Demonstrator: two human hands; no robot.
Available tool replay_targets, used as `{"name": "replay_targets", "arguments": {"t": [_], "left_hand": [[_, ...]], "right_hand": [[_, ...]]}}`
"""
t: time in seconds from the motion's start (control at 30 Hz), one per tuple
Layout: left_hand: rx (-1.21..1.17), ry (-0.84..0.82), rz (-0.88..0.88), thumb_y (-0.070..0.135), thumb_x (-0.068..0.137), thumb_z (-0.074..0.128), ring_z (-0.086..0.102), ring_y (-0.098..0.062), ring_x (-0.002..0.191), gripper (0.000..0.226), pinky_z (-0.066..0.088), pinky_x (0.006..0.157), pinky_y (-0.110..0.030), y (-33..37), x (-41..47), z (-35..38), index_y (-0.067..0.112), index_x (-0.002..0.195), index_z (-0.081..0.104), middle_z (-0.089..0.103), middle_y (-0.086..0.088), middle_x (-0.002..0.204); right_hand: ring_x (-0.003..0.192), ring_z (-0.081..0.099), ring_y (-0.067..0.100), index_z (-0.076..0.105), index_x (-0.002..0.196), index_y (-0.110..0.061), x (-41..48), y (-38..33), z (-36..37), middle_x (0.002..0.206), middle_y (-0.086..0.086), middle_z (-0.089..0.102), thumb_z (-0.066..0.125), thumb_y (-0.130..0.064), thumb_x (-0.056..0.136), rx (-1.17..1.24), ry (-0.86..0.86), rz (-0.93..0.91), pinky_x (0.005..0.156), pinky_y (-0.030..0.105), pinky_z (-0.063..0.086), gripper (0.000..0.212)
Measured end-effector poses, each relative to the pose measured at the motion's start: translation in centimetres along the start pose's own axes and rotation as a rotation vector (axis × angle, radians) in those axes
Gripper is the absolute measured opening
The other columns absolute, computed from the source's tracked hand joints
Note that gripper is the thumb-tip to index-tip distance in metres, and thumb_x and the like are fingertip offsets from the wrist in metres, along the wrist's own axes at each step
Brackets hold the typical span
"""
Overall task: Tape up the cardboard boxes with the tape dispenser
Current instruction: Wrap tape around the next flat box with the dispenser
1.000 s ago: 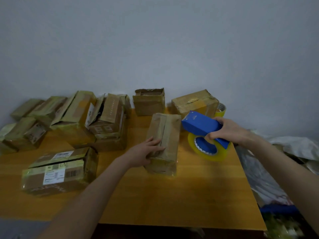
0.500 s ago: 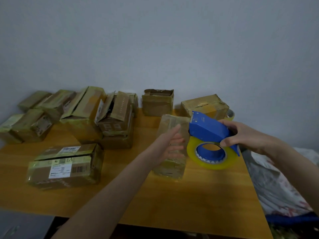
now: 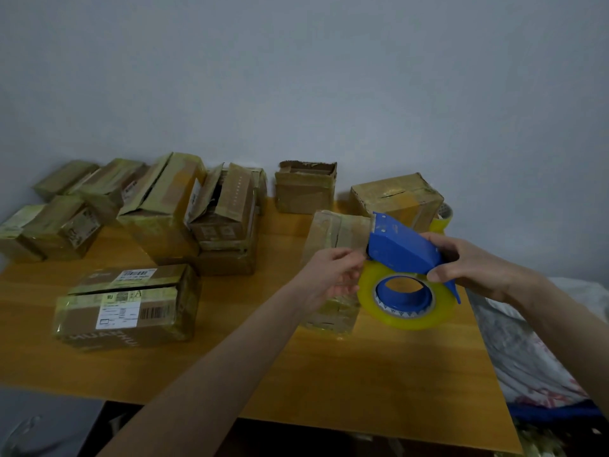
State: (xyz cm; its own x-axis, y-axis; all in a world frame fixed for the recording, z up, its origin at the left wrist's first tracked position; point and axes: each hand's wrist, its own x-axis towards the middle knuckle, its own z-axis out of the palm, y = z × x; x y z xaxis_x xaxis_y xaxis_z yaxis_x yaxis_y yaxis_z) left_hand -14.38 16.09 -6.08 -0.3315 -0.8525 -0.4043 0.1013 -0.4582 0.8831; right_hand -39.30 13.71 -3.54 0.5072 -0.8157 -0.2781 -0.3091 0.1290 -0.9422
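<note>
Gripping blue plastic tape dispenser (image 3: 400, 249) in right hand (image 3: 471, 268), beside long brown cardboard box (image 3: 336, 229) on wooden tabletop (image 3: 362, 374). Curling left hand (image 3: 329, 275) fingers (image 3: 349, 258) at its mouth, likely for tape end; can't tell if pinching.

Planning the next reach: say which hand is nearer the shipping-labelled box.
Left. The left hand sits right of the shipping-labelled box; the right hand is farther right, gripping the tape dispenser.
</note>
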Motion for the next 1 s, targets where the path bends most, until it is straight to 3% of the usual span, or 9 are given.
{"name": "replay_targets", "arguments": {"t": [0.13, 0.3, 0.37, 0.47, 0.57, 0.67, 0.77, 1.0], "left_hand": [[0.037, -0.013, -0.002, 0.028, 0.092, 0.061, 0.066, -0.017, 0.105, 0.036, 0.054, 0.088, -0.031, -1.1, 0.0, -0.4, 0.014, 0.125, 0.059, 0.068, -0.004, 0.116], [-0.017, 0.021, 0.047, 0.049, 0.094, 0.048, 0.062, -0.016, 0.112, 0.049, 0.053, 0.093, -0.032, -1.1, 0.1, -0.1, 0.015, 0.129, 0.058, 0.065, -0.001, 0.124], [-0.008, 0.044, 0.043, 0.053, 0.093, 0.047, 0.062, -0.016, 0.11, 0.05, 0.052, 0.089, -0.03, -0.3, 0.2, 0.1, 0.015, 0.121, 0.063, 0.068, 0.001, 0.118], [-0.048, 0.04, -0.02, 0.043, 0.091, 0.058, 0.064, -0.016, 0.099, 0.032, 0.053, 0.085, -0.028, 0.6, 0.5, 0.0, 0.014, 0.104, 0.065, 0.07, 0.0, 0.104], [-0.089, -0.004, -0.049, 0.027, 0.089, 0.064, 0.063, -0.014, 0.087, 0.024, 0.053, 0.078, -0.027, 0.9, 0.7, -0.4, 0.009, 0.106, 0.064, 0.067, -0.001, 0.095], [-0.055, -0.05, 0.002, 0.019, 0.093, 0.06, 0.062, -0.012, 0.079, 0.024, 0.054, 0.075, -0.027, 0.8, 1.0, -0.8, 0.016, 0.117, 0.063, 0.067, 0.002, 0.091], [0.024, -0.095, 0.009, 0.016, 0.095, 0.056, 0.062, -0.012, 0.08, 0.021, 0.054, 0.079, -0.029, 0.8, 1.3, -1.1, 0.023, 0.114, 0.064, 0.067, 0.004, 0.091], [0.098, -0.095, 0.011, 0.014, 0.089, 0.065, 0.067, -0.013, 0.088, 0.018, 0.056, 0.078, -0.025, 0.7, 1.6, -1.8, 0.015, 0.107, 0.068, 0.071, 0.0, 0.096]], "right_hand": [[0.099, 0.067, 0.028, 0.059, 0.122, -0.016, -0.2, 0.6, -0.3, 0.11, 0.007, 0.069, 0.097, -0.048, 0.025, 0.133, 0.038, -0.004, 0.079, 0.032, 0.058, 0.109], [0.103, 0.064, 0.035, 0.058, 0.124, -0.017, -0.3, 0.8, -0.7, 0.116, 0.014, 0.066, 0.098, -0.045, 0.027, 0.172, 0.057, 0.003, 0.084, 0.039, 0.059, 0.109], [0.101, 0.065, 0.032, 0.058, 0.123, -0.015, -0.2, 0.5, -0.7, 0.113, 0.011, 0.067, 0.098, -0.046, 0.027, 0.145, 0.051, -0.009, 0.082, 0.036, 0.059, 0.108], [0.096, 0.068, 0.025, 0.059, 0.119, -0.014, -0.1, 0.0, -0.4, 0.104, 0.004, 0.071, 0.096, -0.049, 0.026, 0.087, 0.034, -0.016, 0.077, 0.029, 0.057, 0.106], [0.095, 0.069, 0.022, 0.059, 0.118, -0.015, -0.1, -0.4, -0.2, 0.103, 0.001, 0.072, 0.095, -0.046, 0.026, 0.02, 0.011, -0.013, 0.075, 0.028, 0.057, 0.103], [0.098, 0.067, 0.024, 0.059, 0.117, -0.014, 0.0, -0.5, -0.2, 0.106, 0.003, 0.068, 0.085, -0.032, 0.036, -0.025, 0.003, 0.007, 0.077, 0.028, 0.056, 0.087], [0.1, 0.067, 0.024, 0.058, 0.118, -0.013, 0.0, -0.5, -0.3, 0.111, 0.006, 0.067, 0.085, -0.032, 0.036, -0.03, -0.007, 0.014, 0.079, 0.03, 0.056, 0.089], [0.101, 0.066, 0.026, 0.058, 0.117, -0.012, -0.1, -0.3, -0.5, 0.111, 0.007, 0.067, 0.084, -0.03, 0.037, -0.034, -0.018, 0.028, 0.082, 0.031, 0.056, 0.086]]}}
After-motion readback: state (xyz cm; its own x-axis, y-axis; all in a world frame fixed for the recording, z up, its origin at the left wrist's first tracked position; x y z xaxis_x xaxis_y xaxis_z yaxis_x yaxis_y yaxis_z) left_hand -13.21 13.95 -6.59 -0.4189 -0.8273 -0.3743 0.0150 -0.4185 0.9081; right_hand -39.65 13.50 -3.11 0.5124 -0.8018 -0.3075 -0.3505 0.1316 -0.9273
